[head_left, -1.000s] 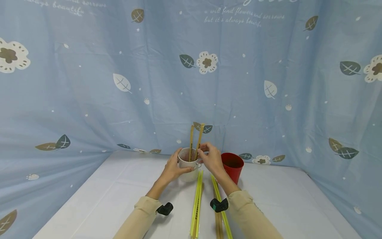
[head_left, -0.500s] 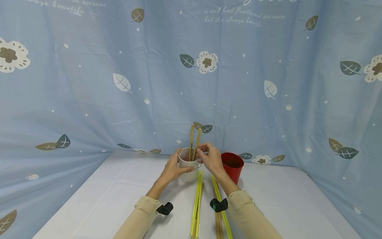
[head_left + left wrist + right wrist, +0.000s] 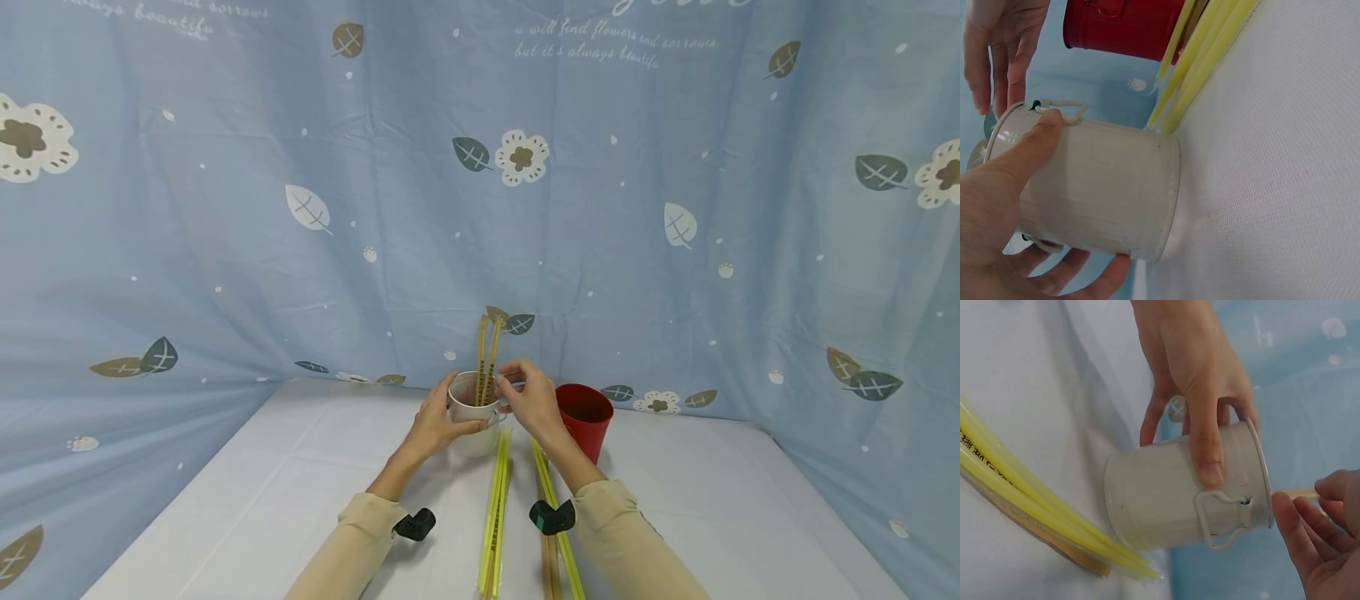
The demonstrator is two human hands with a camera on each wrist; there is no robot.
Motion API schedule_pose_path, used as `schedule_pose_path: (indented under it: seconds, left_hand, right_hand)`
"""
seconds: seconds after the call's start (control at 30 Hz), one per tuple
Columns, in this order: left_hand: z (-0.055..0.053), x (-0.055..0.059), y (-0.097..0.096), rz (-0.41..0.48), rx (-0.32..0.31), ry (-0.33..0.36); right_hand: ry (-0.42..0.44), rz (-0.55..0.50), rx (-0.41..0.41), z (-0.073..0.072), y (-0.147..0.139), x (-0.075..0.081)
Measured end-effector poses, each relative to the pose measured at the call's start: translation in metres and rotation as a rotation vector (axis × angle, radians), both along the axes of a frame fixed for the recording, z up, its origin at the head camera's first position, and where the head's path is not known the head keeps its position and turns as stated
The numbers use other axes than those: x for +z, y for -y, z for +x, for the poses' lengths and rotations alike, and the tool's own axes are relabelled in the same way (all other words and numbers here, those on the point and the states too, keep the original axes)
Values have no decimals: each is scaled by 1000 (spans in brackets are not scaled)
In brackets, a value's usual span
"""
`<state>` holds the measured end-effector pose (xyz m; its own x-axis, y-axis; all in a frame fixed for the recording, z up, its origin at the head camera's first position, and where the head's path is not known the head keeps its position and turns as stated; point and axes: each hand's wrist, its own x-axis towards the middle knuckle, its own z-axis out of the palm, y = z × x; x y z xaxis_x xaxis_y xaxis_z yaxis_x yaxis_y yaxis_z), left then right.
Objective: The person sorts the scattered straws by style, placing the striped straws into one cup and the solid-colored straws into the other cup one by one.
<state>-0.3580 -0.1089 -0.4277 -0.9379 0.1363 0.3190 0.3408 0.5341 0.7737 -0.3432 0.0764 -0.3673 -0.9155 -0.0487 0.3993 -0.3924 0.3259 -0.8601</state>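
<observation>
A white metal bucket [image 3: 474, 408] with small wire handles stands upright on the table. My left hand [image 3: 437, 421] grips its side, thumb on the front and fingers round the back, as the left wrist view shows. Two thin tan sticks with dark printing stand in the bucket; one is a left stick [image 3: 482, 350], the other a right stick [image 3: 492, 350]. My right hand [image 3: 531, 396] is at the bucket's right rim, fingers extended beside the right stick [image 3: 1297, 494]. Thumb and forefinger look apart there; whether they touch the stick is hard to see.
A red bucket [image 3: 592, 417] stands just right of my right hand. Yellow and tan sticks [image 3: 495, 517] lie in front of the white bucket, with another bundle [image 3: 551, 550] under my right forearm. A blue patterned curtain [image 3: 480, 233] hangs behind the table.
The right stick's top has swung left and sunk slightly, closer to the left stick. It now stands farther from my right fingertips. My left hand and the white bucket stay in place.
</observation>
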Motion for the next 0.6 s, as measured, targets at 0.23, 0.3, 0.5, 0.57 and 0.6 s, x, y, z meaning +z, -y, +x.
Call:
schedule_pose_path:
  seconds: [0.23, 0.3, 0.5, 0.57, 0.6]
  left_hand:
    - [1, 1, 0, 8, -4, -1]
    - [1, 1, 1, 8, -6, -4]
    - [1, 1, 1, 7, -12, -6]
    - [1, 1, 1, 9, -12, -7]
    - [1, 1, 1, 9, -12, -9]
  right_hand:
    - [-15, 5, 1, 4, -1, 0]
    - [-17, 12, -1, 6, -3, 0]
    - [-11, 14, 25, 15, -9, -7]
    - [-2, 16, 39, 18, -12, -11]
    - [2, 19, 47, 19, -13, -13]
